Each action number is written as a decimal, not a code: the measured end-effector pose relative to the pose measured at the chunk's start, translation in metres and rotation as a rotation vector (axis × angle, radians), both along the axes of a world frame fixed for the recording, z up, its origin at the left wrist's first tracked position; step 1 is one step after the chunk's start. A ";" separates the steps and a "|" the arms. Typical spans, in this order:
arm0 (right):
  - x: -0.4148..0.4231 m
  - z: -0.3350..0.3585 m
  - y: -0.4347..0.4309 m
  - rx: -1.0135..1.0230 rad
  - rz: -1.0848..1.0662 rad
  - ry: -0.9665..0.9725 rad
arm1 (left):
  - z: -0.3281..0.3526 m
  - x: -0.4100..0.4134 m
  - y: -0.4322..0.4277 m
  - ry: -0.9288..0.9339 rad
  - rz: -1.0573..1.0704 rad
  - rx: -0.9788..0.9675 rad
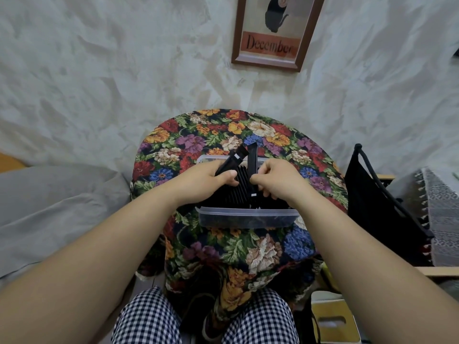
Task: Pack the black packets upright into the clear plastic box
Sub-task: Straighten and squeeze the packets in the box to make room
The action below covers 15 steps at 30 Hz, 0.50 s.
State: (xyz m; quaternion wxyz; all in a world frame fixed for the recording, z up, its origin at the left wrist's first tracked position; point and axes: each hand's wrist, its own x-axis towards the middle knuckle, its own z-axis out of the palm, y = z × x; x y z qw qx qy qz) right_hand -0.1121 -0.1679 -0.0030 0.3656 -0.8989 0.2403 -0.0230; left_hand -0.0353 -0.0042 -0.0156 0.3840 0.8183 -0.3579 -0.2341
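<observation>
So here's where I'm at: the clear plastic box (248,217) sits in the middle of the counter (223,135), on the flowery cloth that covers it. Inside the box there's a row of black packets (233,192) standing on edge, packed tight against each other, filling most of what I can see of it.

My left hand (216,177) is over the left side of the box, fingers curled round one tilted packet (231,160). Its far end leans away from me, past the far rim of the box, and has a small white label on it. My right hand (275,180) is over the right side of the box, pinching an upright packet (252,165) that pokes up above the row, roughly over the box's middle. The two hands are just beside each other, thumbs nearly meeting above the row.

Other stuff: a framed print (270,38) reading "December" on the wall beyond the box, a black bag (372,194) off to the right of it, grey bedding (49,202) to the left, and my checked trousers (149,319) on the near side.
</observation>
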 end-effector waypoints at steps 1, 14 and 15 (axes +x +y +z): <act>0.001 0.000 0.000 -0.014 0.003 0.002 | 0.000 0.000 0.000 -0.001 0.001 0.000; 0.006 -0.002 0.005 -0.110 0.080 0.030 | 0.000 0.001 0.002 0.040 0.025 -0.045; 0.005 -0.003 0.004 -0.103 0.080 0.028 | 0.000 0.001 0.002 0.047 0.031 -0.049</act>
